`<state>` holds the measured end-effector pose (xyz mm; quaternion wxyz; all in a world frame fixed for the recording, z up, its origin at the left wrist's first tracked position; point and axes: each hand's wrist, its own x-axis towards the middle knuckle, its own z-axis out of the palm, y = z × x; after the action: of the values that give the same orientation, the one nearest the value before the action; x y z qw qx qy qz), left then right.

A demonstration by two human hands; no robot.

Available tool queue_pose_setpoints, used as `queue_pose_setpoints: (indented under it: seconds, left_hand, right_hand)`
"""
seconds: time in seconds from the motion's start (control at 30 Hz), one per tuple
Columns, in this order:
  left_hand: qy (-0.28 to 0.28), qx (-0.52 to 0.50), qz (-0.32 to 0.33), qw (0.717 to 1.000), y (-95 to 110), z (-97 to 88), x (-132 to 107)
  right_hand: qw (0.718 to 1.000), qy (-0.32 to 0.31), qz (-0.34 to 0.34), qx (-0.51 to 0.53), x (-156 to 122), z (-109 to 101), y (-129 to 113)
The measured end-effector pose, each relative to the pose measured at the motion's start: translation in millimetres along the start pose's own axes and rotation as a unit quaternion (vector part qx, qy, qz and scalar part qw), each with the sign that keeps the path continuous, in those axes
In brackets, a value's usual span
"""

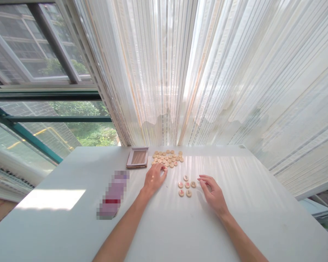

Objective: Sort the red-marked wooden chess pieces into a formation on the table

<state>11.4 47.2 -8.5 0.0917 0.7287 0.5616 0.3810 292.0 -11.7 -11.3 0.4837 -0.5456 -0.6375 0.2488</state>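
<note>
1. Game pieces (170,156), round and pale, lie on the white bench (175,233) in two groups: a loose cluster (164,161) just beyond the left hand (155,179), and six face-up pieces (187,184) between the hands, nearer the right hand (212,192).
2. The left hand's thumb and forefinger look pinched on a red-marked piece (165,168) at the cluster's near edge. The right hand holds nothing; its fingers are loosely bent, just beside the six but apart from them.
3. The step in hand appears to be picking one piece out of the cluster with the left hand.
4. The next move seems to call for a secure fingertip hold and a clean lift, leaving the neighbouring pieces unnudged.
5. Writing: among the six, the two nearest the left hand seem to carry a red 兵, and the middle one what looks like a red 相. The other three have dark characters too small to read surely. Most cluster tops show no legible mark.
6. Beyond and left of the left hand, a shallow box (129,159) shows no readable label. The purple item (115,191) left of that hand is blurred, so any brand is unreadable.
</note>
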Motion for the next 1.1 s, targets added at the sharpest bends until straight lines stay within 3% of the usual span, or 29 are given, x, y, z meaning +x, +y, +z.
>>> queue_pose_setpoints:
  seconds: [0.23, 0.53, 0.67, 0.77, 0.9, 1.1]
  left_hand:
    - [0.009, -0.014, -0.021, 1.0, 3.9, 3.0, -1.0]
    - [-0.049, -0.151, -0.009, 0.987, 19.2, -27.0, -23.1]
    - [-0.082, -0.278, -0.031, 0.956, 29.4, -35.9, -42.6]
    - [-0.117, -0.341, -0.057, 0.931, 33.5, -40.2, -56.8]
    - [-0.153, -0.384, -0.108, 0.904, 37.2, -42.6, -71.4]
    - [-0.17, -0.379, -0.084, 0.906, 48.2, -38.3, -82.2]
  right_hand:
    - [1.0, 0.001, 0.005, 0.007, 0.3, 0.2, 2.2]
    - [1.0, 0.008, -0.028, -0.011, -1.0, -0.7, -4.0]
    - [0.996, -0.002, -0.08, -0.027, -6.5, -2.4, -21.8]
    - [0.994, -0.068, -0.087, -0.005, -19.3, 0.6, -47.1]
    - [0.982, -0.182, 0.014, 0.05, -44.8, 18.6, -79.3]
    - [0.948, -0.165, 0.157, 0.221, -66.3, 53.8, -92.1]
